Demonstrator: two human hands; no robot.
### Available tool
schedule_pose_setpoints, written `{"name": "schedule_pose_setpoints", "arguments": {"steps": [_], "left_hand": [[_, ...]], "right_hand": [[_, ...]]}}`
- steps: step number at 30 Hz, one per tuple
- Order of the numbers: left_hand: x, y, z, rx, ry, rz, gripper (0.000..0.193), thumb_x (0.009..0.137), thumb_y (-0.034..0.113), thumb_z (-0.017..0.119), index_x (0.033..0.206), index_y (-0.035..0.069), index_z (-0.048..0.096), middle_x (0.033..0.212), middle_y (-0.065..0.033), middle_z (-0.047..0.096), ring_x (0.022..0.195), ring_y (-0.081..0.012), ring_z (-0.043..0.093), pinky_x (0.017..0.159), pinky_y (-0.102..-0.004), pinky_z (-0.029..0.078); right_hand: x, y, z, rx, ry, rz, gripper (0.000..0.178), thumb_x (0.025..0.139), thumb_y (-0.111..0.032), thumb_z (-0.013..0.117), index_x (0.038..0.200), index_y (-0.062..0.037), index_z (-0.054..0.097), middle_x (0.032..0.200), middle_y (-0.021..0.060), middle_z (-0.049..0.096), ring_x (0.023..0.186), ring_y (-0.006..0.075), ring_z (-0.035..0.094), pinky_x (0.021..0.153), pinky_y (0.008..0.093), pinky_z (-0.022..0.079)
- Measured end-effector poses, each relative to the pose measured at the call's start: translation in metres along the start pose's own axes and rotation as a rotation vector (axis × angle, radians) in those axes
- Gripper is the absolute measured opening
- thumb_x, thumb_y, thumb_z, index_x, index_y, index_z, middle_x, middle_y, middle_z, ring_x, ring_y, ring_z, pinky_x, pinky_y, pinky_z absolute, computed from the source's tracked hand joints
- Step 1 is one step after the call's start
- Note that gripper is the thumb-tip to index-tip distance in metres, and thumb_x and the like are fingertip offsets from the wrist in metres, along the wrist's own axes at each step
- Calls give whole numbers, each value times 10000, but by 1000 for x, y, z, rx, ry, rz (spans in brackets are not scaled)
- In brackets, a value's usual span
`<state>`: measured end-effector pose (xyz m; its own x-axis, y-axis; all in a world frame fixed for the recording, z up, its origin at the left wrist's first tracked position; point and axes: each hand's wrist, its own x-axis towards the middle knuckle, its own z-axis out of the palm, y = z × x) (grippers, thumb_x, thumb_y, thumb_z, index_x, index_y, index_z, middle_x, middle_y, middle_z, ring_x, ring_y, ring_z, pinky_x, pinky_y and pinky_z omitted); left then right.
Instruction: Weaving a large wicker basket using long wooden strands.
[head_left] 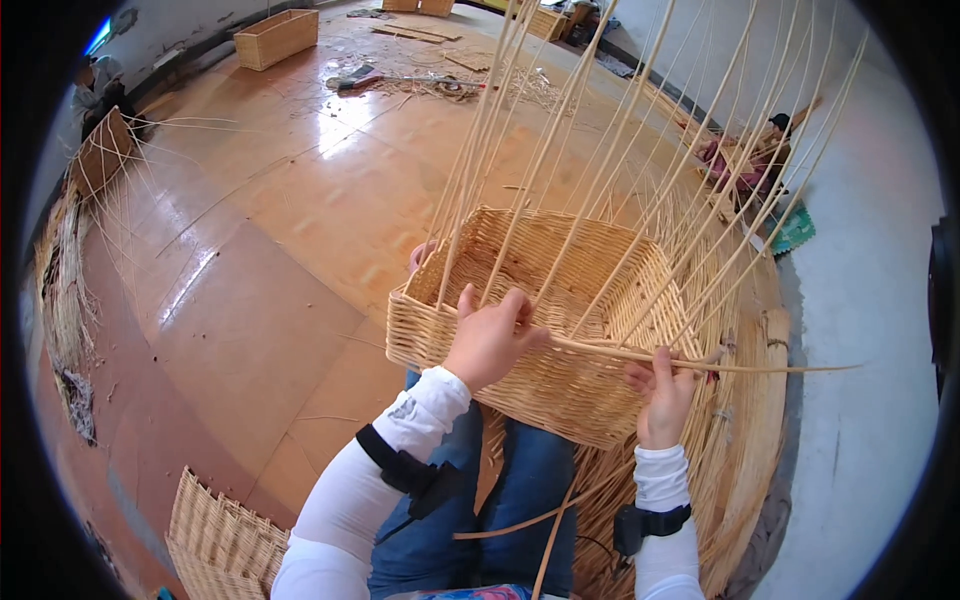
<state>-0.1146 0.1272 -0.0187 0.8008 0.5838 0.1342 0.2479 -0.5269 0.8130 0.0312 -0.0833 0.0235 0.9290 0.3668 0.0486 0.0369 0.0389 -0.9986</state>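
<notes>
A rectangular woven wicker basket [510,375] rests tilted on my lap, its inside facing up and away. Long upright stakes [572,235] rise from its walls. At the near rim, my left hand [492,340] is closed with curled fingers around a pale wicker rod [620,352] that runs along the edge. Farther right, my right hand [665,395] pinches the rods at the near right corner, thumb on top. A loose rod end [800,370] sticks out past it to the right. My fingers hide part of the rim.
Bundled wicker rods [745,430] lie along my right side by the wall. A woven panel [225,545] is at the lower left. Finished-looking baskets [278,40] stand far off. Two other people [95,95] sit at the far left and right. Scraps [520,90] litter the floor.
</notes>
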Motion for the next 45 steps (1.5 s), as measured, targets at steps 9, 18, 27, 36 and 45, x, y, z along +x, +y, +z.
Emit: {"name": "schedule_pose_setpoints", "arguments": {"steps": [9, 18, 27, 36, 45], "left_hand": [[12, -21, 3, -86, -99, 63, 324, 866, 373, 709, 1033, 102, 649, 829, -47, 679, 837, -225, 629, 935, -356, 339], [11, -15, 8, -102, 21, 59, 420, 787, 436, 764, 845, 56, 597, 763, -80, 657, 712, -240, 586, 902, -359, 336], [9, -6, 28, -62, 239, -60, 349, 830, 392, 696, 796, 59, 595, 720, -88, 644, 761, -283, 611, 914, -411, 337], [20, -15, 23, -32, 106, -106, 373, 789, 421, 742, 765, 71, 615, 692, -81, 631, 687, -261, 589, 860, -367, 382], [31, -6, 7, -42, -137, -231, 476, 746, 487, 785, 837, 46, 630, 766, -86, 674, 784, -206, 655, 872, -375, 474]], "right_hand": [[-4, -6, 2, 417, -71, 103, 210, 986, -30, 487, 1166, -112, 416, 1130, 166, 614, 810, 192, 667, 725, 327, 583], [6, -45, 11, -119, -227, -44, 336, 982, -59, 512, 1201, -126, 266, 1027, 135, 620, 668, 175, 653, 524, 274, 554], [87, -72, 119, -939, -425, -767, 800, 865, -68, 596, 1535, -97, 160, 1302, 287, 485, 1162, 398, 543, 996, 416, 455], [81, -79, 90, -27, -276, -446, 530, 1050, -349, 400, 1452, -31, 264, 980, 130, 618, 873, 203, 627, 797, 370, 550], [8, 2, 26, 317, 160, -401, 341, 1046, -465, 316, 1095, -133, 376, 713, 21, 460, 662, 141, 478, 686, 379, 557]]}}
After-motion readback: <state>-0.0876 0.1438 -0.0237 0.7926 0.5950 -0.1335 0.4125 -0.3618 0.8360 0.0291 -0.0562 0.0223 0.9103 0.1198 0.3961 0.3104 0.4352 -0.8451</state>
